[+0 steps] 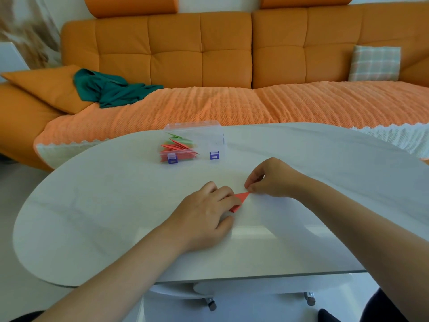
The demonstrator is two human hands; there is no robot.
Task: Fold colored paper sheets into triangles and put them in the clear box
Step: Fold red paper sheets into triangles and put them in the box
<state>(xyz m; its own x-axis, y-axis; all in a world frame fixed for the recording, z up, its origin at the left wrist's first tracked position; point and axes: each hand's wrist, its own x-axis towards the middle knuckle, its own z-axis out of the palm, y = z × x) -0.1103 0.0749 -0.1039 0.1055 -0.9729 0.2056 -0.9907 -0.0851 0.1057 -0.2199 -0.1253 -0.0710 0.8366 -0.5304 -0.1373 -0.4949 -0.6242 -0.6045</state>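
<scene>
Mid-fold here: the red paper (pixel 241 197) lies flat on the table (pixel 116 205), right at the centre of the action, and it is already down to a narrow pointed shape. The left hand (pixel 209 212) lies over its 7 o'clock end, fingers fairly straight and pressing it to the surface rather than gripping. The right hand (pixel 271 177) comes in from 2 o'clock, thumb and fingertip nipping the paper's sharp tip. Most of the sheet is hidden under the left hand, so how many creases are in, I cannot tell.

Up at 11 o'clock from the hands, well apart from them, sits the clear box (pixel 218 138) with purple latches, and there is a good haul in it: folded triangles (pixel 178 147) in red and green, stacked at its left side. Whether the lid is up or down is hard to read through the plastic.

My read: several pieces banked, this one close to finished, and then it has to travel to the box. No spare sheets show anywhere on the table.

The table is a glossy white oval on castors (pixel 210 304). Behind it, at 12 o'clock, runs an orange sofa (pixel 176 49) with a ribbed orange throw (pixel 232 105), a green cloth (pixel 109 88) at 10 o'clock and a plaid cushion (pixel 375 63) at 2 o'clock.
</scene>
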